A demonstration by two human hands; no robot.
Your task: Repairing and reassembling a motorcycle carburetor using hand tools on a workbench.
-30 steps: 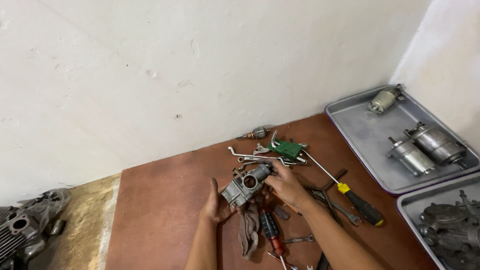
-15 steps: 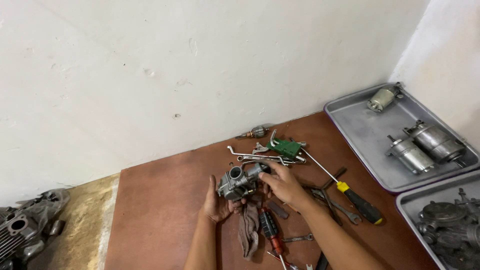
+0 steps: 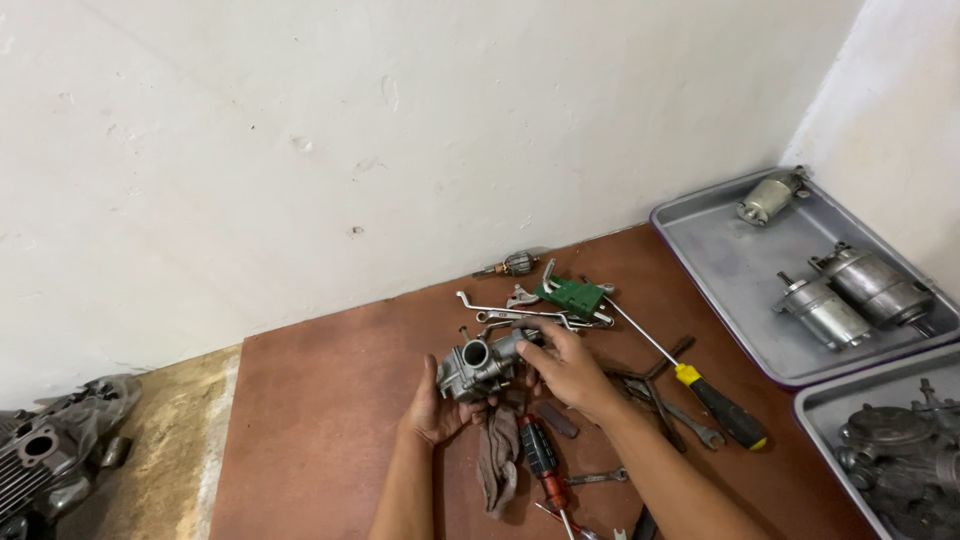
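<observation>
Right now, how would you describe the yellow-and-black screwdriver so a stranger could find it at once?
On the reddish-brown board, look right of the right hand, toward the grey metal tray. The screwdriver lies diagonally there, its thin shaft pointing up-left to a green plastic part. Only it has a yellow collar on a black handle.

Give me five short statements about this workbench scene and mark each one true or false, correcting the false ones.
1. Both hands hold the carburetor. True: the left hand cups it from below and the right hand grips its side.
2. The yellow-and-black screwdriver lies in the metal tray. False: it lies on the brown board.
3. The tray holds cylindrical motors. True.
4. The rag covers the carburetor. False: it lies on the board below it.
5. The green tool is in the right hand. False: it lies near the wall.
</observation>
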